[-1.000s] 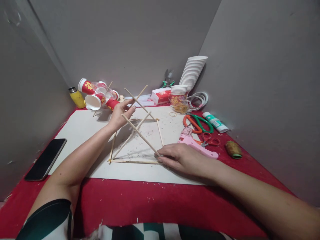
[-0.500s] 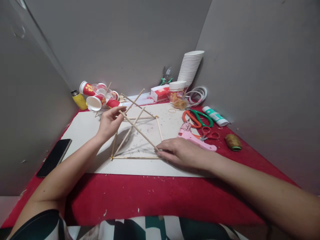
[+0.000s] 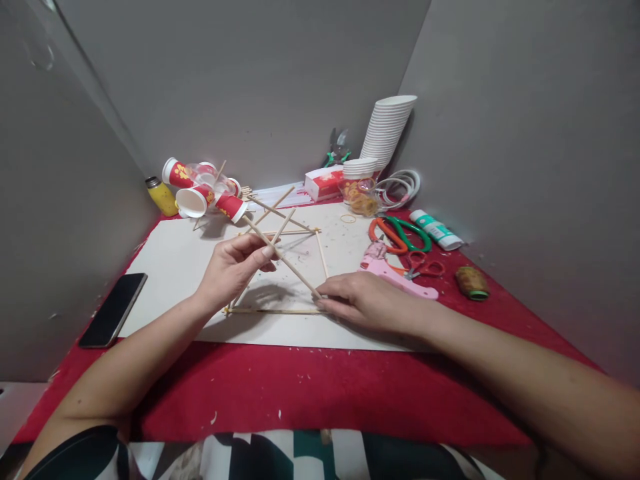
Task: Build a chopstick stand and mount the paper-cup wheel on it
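Note:
A frame of thin wooden sticks (image 3: 275,311) stands on a white board (image 3: 165,250), its base corners bound with something yellowish. Pairs of slanting sticks cross above the base. My left hand (image 3: 237,267) pinches the near pair where they cross, thumb on the stick (image 3: 295,272) that slopes down to the right. At the near right corner my right hand (image 3: 363,300) has its fingers closed around the lower end of that stick; the corner joint itself is hidden behind the fingers.
Right of the board's middle lie a pink glue gun (image 3: 397,279), red scissors (image 3: 425,265), green-handled scissors (image 3: 413,233) and a thread spool (image 3: 471,283). A phone (image 3: 114,310) lies left. Paper cups (image 3: 195,200), a yellow bottle (image 3: 163,198) and a cup stack (image 3: 387,133) stand behind.
My left hand has moved right and down, from the far pair of sticks to the crossing of the near pair. My right hand keeps its hold at the corner.

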`<state>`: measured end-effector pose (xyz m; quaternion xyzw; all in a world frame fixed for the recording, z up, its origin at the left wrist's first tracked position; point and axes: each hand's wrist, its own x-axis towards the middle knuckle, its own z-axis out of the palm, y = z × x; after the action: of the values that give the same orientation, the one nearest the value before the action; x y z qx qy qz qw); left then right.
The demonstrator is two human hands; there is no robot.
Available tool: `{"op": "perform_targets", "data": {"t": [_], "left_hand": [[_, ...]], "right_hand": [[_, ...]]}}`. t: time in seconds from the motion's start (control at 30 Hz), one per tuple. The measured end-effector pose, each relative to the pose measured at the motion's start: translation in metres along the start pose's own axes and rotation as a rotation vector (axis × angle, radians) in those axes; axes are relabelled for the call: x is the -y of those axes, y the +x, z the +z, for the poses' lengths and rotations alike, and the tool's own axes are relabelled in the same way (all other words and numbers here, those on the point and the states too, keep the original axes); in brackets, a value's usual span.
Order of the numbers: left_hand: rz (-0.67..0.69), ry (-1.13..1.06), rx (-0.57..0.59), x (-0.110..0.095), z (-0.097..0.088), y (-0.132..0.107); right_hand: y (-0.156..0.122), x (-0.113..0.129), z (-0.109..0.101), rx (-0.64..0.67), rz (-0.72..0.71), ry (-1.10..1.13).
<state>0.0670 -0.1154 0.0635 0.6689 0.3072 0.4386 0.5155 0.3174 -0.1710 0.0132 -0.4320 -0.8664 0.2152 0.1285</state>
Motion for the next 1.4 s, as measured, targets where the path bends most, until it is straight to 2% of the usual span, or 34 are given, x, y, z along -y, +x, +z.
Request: {"op": "perform_targets", "data": {"t": [0.17, 0.3, 0.47, 0.57, 0.67, 0.8, 0.97, 1.13, 1.4], "left_hand": [[0.045, 0.028, -0.001, 0.007, 0.001, 0.0], [0.072, 0.055, -0.014, 0.005, 0.003, -0.003], [0.078, 0.025, -0.008, 0.008, 0.004, -0.004], [0.084, 0.016, -0.01, 0.01, 0.004, -0.004], [0.086, 0.04, -0.012, 0.009, 0.004, -0.004], [0.095, 0.059, -0.032, 0.009, 0.005, -0.006], [0.092, 0.034, -0.043, 0.015, 0.007, -0.007], [0.085, 0.044, -0.076, 0.017, 0.01, -0.01], [0.093, 0.091, -0.098, 0.015, 0.011, -0.012]], "right_hand": [[-0.002, -0.007, -0.01, -0.122, -0.05, -0.001], [-0.003, -0.006, -0.035, -0.281, -0.064, 0.055], [0.007, 0.005, -0.072, -0.32, -0.025, 0.026], [0.025, 0.003, -0.081, -0.349, -0.02, -0.033], [0.052, -0.008, -0.077, -0.422, -0.004, -0.055], [0.09, -0.026, -0.064, -0.52, 0.001, 0.062], [0.123, -0.036, -0.055, -0.503, -0.054, 0.329], [0.139, -0.038, -0.053, -0.497, -0.07, 0.544], [0.148, -0.04, -0.052, -0.454, -0.092, 0.543]]}}
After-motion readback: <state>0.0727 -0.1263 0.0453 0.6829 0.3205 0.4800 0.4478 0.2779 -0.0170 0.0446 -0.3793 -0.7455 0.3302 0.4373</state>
